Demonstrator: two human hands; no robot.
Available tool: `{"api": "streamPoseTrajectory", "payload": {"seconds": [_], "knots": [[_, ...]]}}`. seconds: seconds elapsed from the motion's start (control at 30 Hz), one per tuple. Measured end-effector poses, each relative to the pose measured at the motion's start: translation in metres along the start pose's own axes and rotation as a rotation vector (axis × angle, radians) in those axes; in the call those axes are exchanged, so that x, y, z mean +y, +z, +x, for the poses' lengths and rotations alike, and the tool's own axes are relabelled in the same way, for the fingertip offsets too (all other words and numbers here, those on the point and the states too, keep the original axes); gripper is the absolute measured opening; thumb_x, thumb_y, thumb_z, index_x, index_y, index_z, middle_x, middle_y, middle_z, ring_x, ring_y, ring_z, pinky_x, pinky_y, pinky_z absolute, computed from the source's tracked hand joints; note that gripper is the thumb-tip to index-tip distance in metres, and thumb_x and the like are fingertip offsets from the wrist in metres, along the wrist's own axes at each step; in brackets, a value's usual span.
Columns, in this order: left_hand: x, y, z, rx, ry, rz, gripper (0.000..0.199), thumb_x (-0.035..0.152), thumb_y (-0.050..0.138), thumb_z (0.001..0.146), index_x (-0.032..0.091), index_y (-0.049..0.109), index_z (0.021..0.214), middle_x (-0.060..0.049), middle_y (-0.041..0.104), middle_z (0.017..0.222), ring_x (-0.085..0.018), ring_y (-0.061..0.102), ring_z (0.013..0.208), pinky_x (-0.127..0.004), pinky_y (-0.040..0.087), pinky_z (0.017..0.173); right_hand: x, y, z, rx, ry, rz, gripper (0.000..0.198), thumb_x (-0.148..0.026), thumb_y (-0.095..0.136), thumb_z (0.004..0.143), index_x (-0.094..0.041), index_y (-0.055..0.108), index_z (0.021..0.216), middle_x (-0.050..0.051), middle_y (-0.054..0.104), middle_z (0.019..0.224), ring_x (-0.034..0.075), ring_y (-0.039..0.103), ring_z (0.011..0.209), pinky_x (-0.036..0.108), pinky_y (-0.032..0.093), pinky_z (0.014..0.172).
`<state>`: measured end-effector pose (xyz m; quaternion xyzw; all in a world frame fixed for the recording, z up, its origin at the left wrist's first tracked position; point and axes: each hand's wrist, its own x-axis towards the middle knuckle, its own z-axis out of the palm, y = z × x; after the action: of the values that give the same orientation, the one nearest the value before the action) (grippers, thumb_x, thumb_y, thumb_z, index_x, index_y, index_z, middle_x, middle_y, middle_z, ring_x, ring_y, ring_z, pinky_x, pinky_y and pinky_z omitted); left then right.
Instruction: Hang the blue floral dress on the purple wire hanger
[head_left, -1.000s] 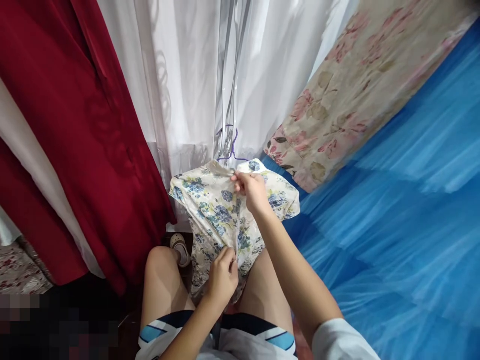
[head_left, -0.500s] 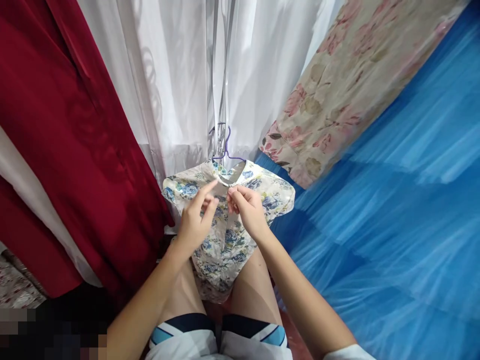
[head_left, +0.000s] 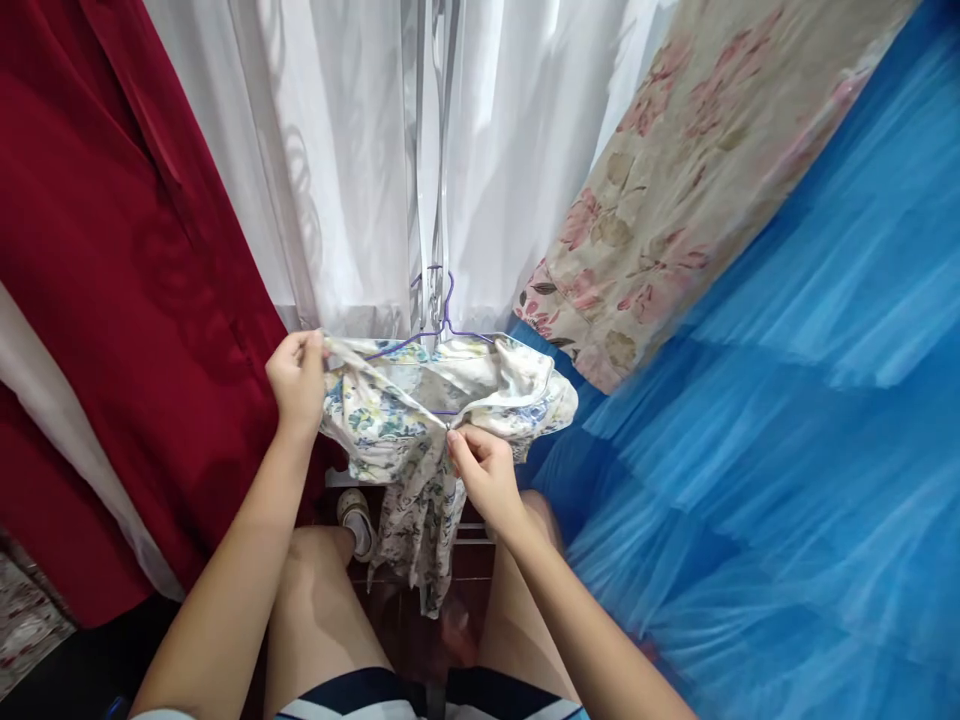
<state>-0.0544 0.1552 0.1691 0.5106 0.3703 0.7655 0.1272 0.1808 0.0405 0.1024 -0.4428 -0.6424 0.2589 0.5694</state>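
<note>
A white floral blouse (head_left: 375, 430) with blue and yellow flowers hangs on a purple clothes hanger (head_left: 450, 305) in front of me. My left hand (head_left: 296, 380) is closed on the neckline edge at the blouse's left shoulder and stretches it out to the side. Low at the middle of the neckline, my right hand (head_left: 484, 470) pinches the edges where they meet. A small fastening shows at those fingertips, too small to make out. Between the hands the neck gapes open, and the hanger's lower bar is visible inside. The lower part of the blouse hangs bunched between my knees.
Behind the hanger falls white curtain-like fabric (head_left: 352, 180). Dark red cloth (head_left: 150, 300) hangs on the left. To the right are a pink-flowered cloth (head_left: 637, 230) and blue layered tulle (head_left: 750, 450). A shoe (head_left: 356, 520) is on the floor below.
My left hand has moved left and taken hold of the neckline, pulling it wide. My right hand has shifted down with the front edge, and the lower blouse has bunched together.
</note>
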Motion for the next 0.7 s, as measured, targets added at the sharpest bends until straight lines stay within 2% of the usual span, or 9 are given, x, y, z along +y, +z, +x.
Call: {"api": "streamPoseTrajectory", "payload": {"seconds": [0.07,0.1,0.17,0.23,0.37,0.47,0.53,0.6,0.7], "knots": [[-0.039,-0.014,-0.001,0.152,-0.293,-0.154,0.032,0.044,0.063,0.081,0.016,0.05,0.07,0.004,0.052,0.066,-0.008,0.052,0.062,-0.02,0.045,0.065,-0.003,0.002,-0.009,-0.035,0.015,0.009,0.039,-0.037,0.048,0.094,-0.02,0.047,0.06,-0.004,0.042,0.053,0.011,0.037,0.051,0.026,0.027,0.052],[-0.055,-0.018,-0.01,0.175,-0.37,-0.168,0.037,0.047,0.062,0.08,0.017,0.045,0.067,0.005,0.048,0.063,-0.008,0.05,0.059,-0.021,0.044,0.064,-0.003,0.003,-0.013,-0.049,0.023,0.017,0.039,-0.037,0.048,0.094,-0.02,0.046,0.059,-0.004,0.042,0.053,0.011,0.037,0.05,0.026,0.026,0.051],[-0.075,-0.022,-0.041,0.145,-0.465,-0.158,0.042,0.053,0.062,0.076,0.019,0.041,0.064,0.006,0.045,0.058,-0.009,0.048,0.054,-0.022,0.042,0.059,0.003,0.002,-0.018,-0.05,0.045,0.038,0.039,-0.037,0.048,0.094,-0.02,0.045,0.059,-0.004,0.041,0.053,0.011,0.036,0.05,0.025,0.026,0.05],[-0.079,-0.021,-0.088,0.042,-0.521,-0.135,0.043,0.058,0.063,0.073,0.018,0.048,0.067,0.003,0.051,0.059,-0.012,0.05,0.053,-0.025,0.043,0.057,0.021,-0.009,-0.022,0.026,0.062,0.033,0.039,-0.039,0.047,0.093,-0.02,0.046,0.059,-0.004,0.042,0.053,0.011,0.038,0.051,0.024,0.028,0.05],[-0.059,-0.015,-0.188,-0.278,-0.554,-0.084,0.038,0.053,0.069,0.073,0.016,0.062,0.067,-0.004,0.063,0.065,-0.019,0.06,0.064,-0.03,0.046,0.067,0.078,-0.056,-0.033,0.369,0.136,-0.116,0.035,-0.039,0.049,0.091,-0.019,0.051,0.062,-0.002,0.047,0.058,0.014,0.043,0.058,0.025,0.033,0.056],[-0.041,-0.016,-0.233,-0.539,-0.529,-0.036,0.035,0.048,0.061,0.085,0.017,0.065,0.072,-0.005,0.066,0.071,-0.022,0.063,0.073,-0.03,0.046,0.073,0.115,-0.087,-0.05,0.378,0.254,-0.17,0.035,-0.039,0.05,0.087,-0.019,0.052,0.058,-0.001,0.049,0.055,0.014,0.043,0.056,0.026,0.033,0.055],[-0.029,-0.015,-0.243,-0.603,-0.499,-0.015,0.034,0.046,0.052,0.092,0.017,0.066,0.082,-0.005,0.067,0.079,-0.022,0.063,0.08,-0.029,0.046,0.077,0.127,-0.094,-0.062,0.28,0.29,-0.176,0.036,-0.041,0.054,0.084,-0.018,0.055,0.056,0.0,0.053,0.054,0.015,0.047,0.055,0.026,0.034,0.054],[-0.016,-0.013,-0.239,-0.568,-0.482,-0.037,0.031,0.044,0.05,0.095,0.017,0.066,0.091,-0.006,0.068,0.089,-0.021,0.062,0.086,-0.028,0.045,0.079,0.132,-0.092,-0.069,0.198,0.311,-0.184,0.038,-0.044,0.055,0.082,-0.017,0.058,0.056,0.001,0.055,0.054,0.016,0.05,0.055,0.026,0.036,0.055],[0.007,-0.007,-0.22,-0.526,-0.464,-0.103,0.03,0.042,0.05,0.096,0.017,0.066,0.101,-0.006,0.069,0.099,-0.021,0.062,0.092,-0.026,0.045,0.083,0.136,-0.082,-0.065,0.192,0.321,-0.206,0.042,-0.047,0.053,0.084,-0.017,0.056,0.054,0.0,0.053,0.052,0.016,0.048,0.054,0.026,0.035,0.054]]}}
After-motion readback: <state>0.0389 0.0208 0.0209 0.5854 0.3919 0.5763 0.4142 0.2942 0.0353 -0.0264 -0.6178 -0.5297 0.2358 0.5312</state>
